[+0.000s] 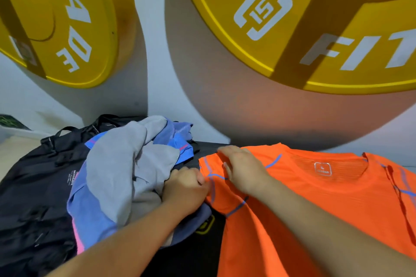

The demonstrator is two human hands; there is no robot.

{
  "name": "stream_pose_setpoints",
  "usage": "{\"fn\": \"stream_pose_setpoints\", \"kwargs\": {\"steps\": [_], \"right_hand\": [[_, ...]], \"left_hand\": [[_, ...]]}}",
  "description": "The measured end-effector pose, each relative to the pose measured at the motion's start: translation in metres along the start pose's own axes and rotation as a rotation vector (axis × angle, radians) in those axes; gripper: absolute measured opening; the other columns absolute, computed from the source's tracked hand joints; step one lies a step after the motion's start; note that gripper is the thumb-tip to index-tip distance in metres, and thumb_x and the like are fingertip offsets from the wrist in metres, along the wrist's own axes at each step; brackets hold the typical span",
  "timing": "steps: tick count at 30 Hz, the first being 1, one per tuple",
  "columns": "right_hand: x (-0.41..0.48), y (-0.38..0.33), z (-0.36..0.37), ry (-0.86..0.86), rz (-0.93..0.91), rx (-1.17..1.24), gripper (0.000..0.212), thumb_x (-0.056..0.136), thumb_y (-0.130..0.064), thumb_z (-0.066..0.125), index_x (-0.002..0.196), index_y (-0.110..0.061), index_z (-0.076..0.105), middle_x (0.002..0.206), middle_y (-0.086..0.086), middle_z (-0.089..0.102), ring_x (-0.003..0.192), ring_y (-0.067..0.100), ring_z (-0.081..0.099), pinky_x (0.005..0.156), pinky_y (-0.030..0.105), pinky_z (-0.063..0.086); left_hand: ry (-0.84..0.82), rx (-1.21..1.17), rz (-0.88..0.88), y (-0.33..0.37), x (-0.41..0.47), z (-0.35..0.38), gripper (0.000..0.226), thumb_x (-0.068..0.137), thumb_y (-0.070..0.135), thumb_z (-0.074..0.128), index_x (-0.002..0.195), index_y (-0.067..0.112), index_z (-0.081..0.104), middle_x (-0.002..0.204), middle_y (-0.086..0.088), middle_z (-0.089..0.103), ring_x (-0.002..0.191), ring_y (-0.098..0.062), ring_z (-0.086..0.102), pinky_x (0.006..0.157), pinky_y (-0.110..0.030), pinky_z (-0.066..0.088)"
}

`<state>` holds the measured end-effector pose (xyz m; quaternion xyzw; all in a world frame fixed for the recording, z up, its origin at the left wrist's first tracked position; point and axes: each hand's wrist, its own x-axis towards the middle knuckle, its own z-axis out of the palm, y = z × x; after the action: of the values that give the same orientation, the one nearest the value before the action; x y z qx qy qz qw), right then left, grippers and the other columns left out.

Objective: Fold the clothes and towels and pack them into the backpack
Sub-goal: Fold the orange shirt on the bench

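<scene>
An orange T-shirt (315, 198) with blue seams lies spread flat on a black surface, collar toward the wall. My left hand (184, 189) pinches the edge of its left sleeve. My right hand (243, 168) rests flat with straight fingers on that same sleeve. To the left, a heap of grey and blue cloth (126, 164) with pink trim lies on a black backpack (33, 186).
Two large yellow weight plates (292, 18) hang on the white wall just behind the surface. The black surface (191, 252) shows between the heap and the shirt. A pale box edge (13, 132) sits at the far left.
</scene>
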<state>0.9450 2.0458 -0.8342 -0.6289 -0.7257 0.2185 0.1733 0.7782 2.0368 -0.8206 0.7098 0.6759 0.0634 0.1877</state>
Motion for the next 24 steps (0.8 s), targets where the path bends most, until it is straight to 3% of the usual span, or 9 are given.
{"fn": "stream_pose_setpoints", "kwargs": {"steps": [2,4,6,8,11,15,19,24], "right_hand": [[0.017,-0.005,0.0,-0.062,0.005,0.01,0.053,0.094,-0.013,0.047,0.144,-0.025,0.036,0.145,0.0,0.042,0.124,0.028,0.044,0.1,0.037,0.04],[0.031,-0.008,0.001,-0.106,0.021,0.003,0.051,0.091,-0.014,0.055,0.139,-0.023,0.043,0.137,0.004,0.046,0.124,0.028,0.047,0.098,0.037,0.043],[0.041,-0.01,0.001,-0.114,0.06,-0.006,0.039,0.088,-0.018,0.063,0.127,-0.019,0.058,0.127,0.005,0.057,0.118,0.026,0.053,0.095,0.034,0.046],[0.046,-0.011,0.001,-0.093,0.103,0.009,0.023,0.086,-0.021,0.067,0.109,-0.018,0.066,0.115,0.006,0.066,0.11,0.026,0.058,0.088,0.03,0.047],[0.05,-0.01,-0.001,-0.033,0.145,0.107,0.007,0.086,-0.022,0.068,0.089,-0.016,0.065,0.097,0.006,0.067,0.094,0.026,0.06,0.076,0.029,0.045],[0.052,-0.008,-0.004,0.011,0.152,0.134,0.011,0.087,-0.025,0.066,0.081,-0.018,0.06,0.085,0.002,0.062,0.083,0.024,0.057,0.072,0.031,0.046],[0.052,-0.01,0.001,0.119,0.169,0.118,0.011,0.087,-0.027,0.067,0.084,-0.017,0.066,0.089,0.002,0.052,0.084,0.023,0.055,0.07,0.028,0.041],[0.055,-0.014,0.005,0.072,0.207,0.175,0.013,0.086,-0.028,0.066,0.081,-0.018,0.073,0.086,0.001,0.072,0.084,0.022,0.063,0.076,0.033,0.053]], "left_hand": [[0.054,-0.241,-0.009,0.003,-0.004,0.001,0.023,0.076,0.041,0.056,0.068,0.019,0.055,0.066,0.006,0.058,0.073,-0.014,0.055,0.072,-0.033,0.048],[0.103,-0.377,-0.005,0.001,-0.006,-0.001,0.014,0.08,0.027,0.064,0.075,0.018,0.054,0.058,0.008,0.053,0.062,-0.008,0.052,0.063,-0.024,0.043],[0.092,-0.339,0.034,-0.003,-0.007,-0.002,0.014,0.079,0.027,0.068,0.08,0.022,0.055,0.056,0.01,0.056,0.061,-0.003,0.053,0.062,-0.02,0.042],[0.034,-0.195,0.054,-0.003,-0.008,0.0,0.021,0.075,0.04,0.071,0.086,0.029,0.058,0.066,0.012,0.062,0.071,-0.003,0.059,0.069,-0.021,0.045],[-0.027,-0.035,0.032,-0.002,-0.005,-0.001,0.03,0.069,0.046,0.07,0.094,0.033,0.059,0.085,0.011,0.066,0.086,-0.009,0.062,0.076,-0.024,0.047],[-0.079,-0.004,0.059,-0.003,-0.003,-0.007,0.008,0.066,0.029,0.068,0.067,0.023,0.064,0.07,0.009,0.065,0.074,-0.009,0.063,0.064,-0.021,0.047],[-0.057,-0.05,0.041,-0.004,-0.005,-0.011,0.021,0.07,0.029,0.062,0.06,0.011,0.058,0.06,-0.003,0.058,0.057,-0.012,0.051,0.052,-0.023,0.038],[-0.008,-0.116,0.033,-0.001,-0.009,-0.017,0.028,0.068,0.027,0.063,0.053,0.015,0.042,0.052,0.0,0.044,0.051,-0.012,0.04,0.048,-0.024,0.03]]}}
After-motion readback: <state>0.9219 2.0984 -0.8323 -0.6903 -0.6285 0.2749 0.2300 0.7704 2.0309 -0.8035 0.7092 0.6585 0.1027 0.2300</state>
